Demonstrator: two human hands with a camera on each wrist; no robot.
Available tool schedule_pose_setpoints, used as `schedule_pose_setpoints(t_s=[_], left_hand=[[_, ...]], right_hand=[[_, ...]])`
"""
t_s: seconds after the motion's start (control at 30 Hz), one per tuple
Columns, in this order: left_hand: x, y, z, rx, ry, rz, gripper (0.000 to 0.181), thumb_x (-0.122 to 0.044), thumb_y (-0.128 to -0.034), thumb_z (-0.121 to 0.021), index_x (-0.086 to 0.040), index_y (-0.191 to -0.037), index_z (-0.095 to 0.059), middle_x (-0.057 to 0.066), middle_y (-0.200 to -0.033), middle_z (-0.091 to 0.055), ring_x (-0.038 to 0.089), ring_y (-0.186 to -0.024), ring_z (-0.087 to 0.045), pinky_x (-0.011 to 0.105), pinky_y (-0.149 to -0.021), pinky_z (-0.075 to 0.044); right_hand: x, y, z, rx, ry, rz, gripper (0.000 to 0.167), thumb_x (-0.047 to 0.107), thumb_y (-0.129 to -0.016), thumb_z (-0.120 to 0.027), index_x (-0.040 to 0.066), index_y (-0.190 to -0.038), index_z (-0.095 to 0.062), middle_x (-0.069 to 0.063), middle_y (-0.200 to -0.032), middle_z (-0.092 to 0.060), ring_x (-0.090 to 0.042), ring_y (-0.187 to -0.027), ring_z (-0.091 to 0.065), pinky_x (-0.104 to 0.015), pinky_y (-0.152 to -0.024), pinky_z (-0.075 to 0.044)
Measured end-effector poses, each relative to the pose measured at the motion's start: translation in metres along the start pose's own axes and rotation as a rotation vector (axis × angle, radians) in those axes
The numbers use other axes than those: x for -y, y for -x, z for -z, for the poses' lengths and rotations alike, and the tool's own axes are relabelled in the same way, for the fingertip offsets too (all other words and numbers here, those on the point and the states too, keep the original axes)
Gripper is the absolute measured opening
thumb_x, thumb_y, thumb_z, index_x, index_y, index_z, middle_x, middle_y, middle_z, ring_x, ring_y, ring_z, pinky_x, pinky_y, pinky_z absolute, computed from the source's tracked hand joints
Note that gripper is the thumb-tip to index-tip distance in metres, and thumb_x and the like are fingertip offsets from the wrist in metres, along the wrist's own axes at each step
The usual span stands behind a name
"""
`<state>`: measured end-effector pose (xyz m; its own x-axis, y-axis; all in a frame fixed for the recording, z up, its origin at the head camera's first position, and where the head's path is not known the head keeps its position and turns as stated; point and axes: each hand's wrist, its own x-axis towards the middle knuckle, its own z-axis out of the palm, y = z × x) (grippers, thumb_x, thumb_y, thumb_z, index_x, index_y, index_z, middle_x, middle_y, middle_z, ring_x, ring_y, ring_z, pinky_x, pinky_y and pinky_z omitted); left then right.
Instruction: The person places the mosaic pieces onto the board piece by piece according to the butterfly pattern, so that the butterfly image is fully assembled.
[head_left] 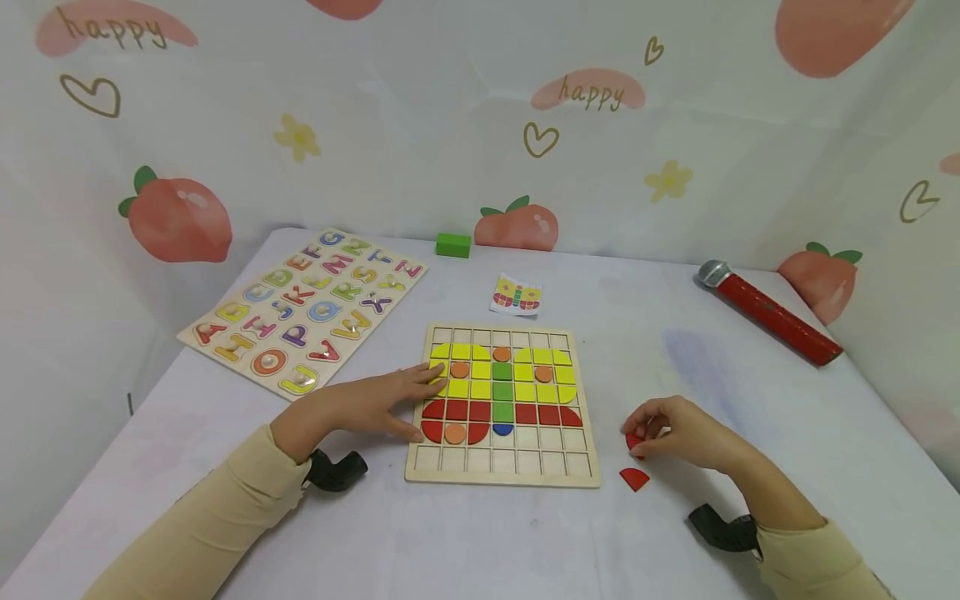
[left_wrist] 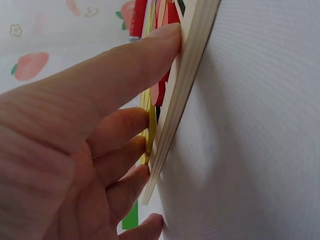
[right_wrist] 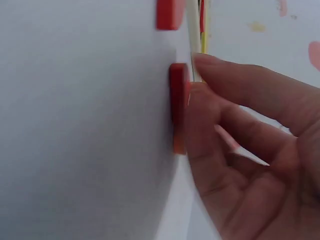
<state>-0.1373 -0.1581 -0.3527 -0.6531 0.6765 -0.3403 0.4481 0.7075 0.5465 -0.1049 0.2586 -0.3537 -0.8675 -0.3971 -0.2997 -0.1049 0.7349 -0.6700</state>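
A wooden grid board (head_left: 502, 481) lies flat, with yellow, red, green, orange and blue pieces forming a butterfly-like pattern. At its left side my left hand (head_left: 367, 406) rests with fingers extended, and its thumb (left_wrist: 155, 47) touches the board's edge. To the right of the board, my right hand (head_left: 686, 433) reaches down with bent fingers over a red piece (right_wrist: 178, 95) on the table. Thumb and index fingertip stand apart there; firm contact is hard to make out. An orange piece (right_wrist: 179, 144) shows beside it. Closer to me lies a red quarter-circle piece (head_left: 634, 478).
Behind the board lies a small pattern card (head_left: 516, 295), with a green block (head_left: 453, 245) farther back. An alphabet puzzle board (head_left: 300, 308) occupies the left side. A red microphone (head_left: 772, 315) lies at the far right, before a printed cloth backdrop (head_left: 420, 125).
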Motion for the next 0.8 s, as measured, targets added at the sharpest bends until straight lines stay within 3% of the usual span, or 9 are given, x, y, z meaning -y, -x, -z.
schedule_pose_setpoints(t_s=[0.23, 0.5, 0.8], left_hand=[[-0.001, 0.002, 0.002, -0.001, -0.001, -0.013, 0.075, -0.033, -0.0853, -0.066, -0.013, -0.147, -0.029, 0.006, -0.157, -0.015, 0.031, -0.145, -0.007, 0.051, -0.115, -0.017], [-0.003, 0.003, 0.002, 0.003, 0.009, 0.011, 0.075, -0.032, -0.0847, -0.067, -0.015, -0.147, -0.029, 0.002, -0.158, -0.014, 0.027, -0.146, -0.006, 0.049, -0.116, -0.017], [-0.005, 0.002, 0.002, 0.006, 0.026, 0.011, 0.075, -0.031, -0.0842, -0.067, -0.015, -0.147, -0.029, 0.002, -0.158, -0.015, 0.027, -0.146, -0.007, 0.049, -0.116, -0.018]], right_hand=[[-0.005, 0.0, -0.002, -0.005, 0.033, 0.028, 0.031, 0.02, -0.073, -0.078, 0.003, -0.095, -0.064, -0.002, -0.081, -0.055, -0.011, -0.073, -0.05, -0.019, -0.06, -0.045], [-0.001, -0.006, -0.003, 0.044, 0.001, 0.039, 0.024, 0.017, -0.077, -0.075, 0.005, -0.089, -0.057, -0.002, -0.077, -0.053, -0.012, -0.07, -0.049, -0.02, -0.056, -0.044], [0.027, -0.027, -0.006, 0.14, -0.132, 0.077, 0.021, 0.016, -0.086, -0.067, 0.0, -0.094, -0.056, -0.006, -0.081, -0.058, -0.015, -0.066, -0.058, -0.024, -0.061, -0.054]])
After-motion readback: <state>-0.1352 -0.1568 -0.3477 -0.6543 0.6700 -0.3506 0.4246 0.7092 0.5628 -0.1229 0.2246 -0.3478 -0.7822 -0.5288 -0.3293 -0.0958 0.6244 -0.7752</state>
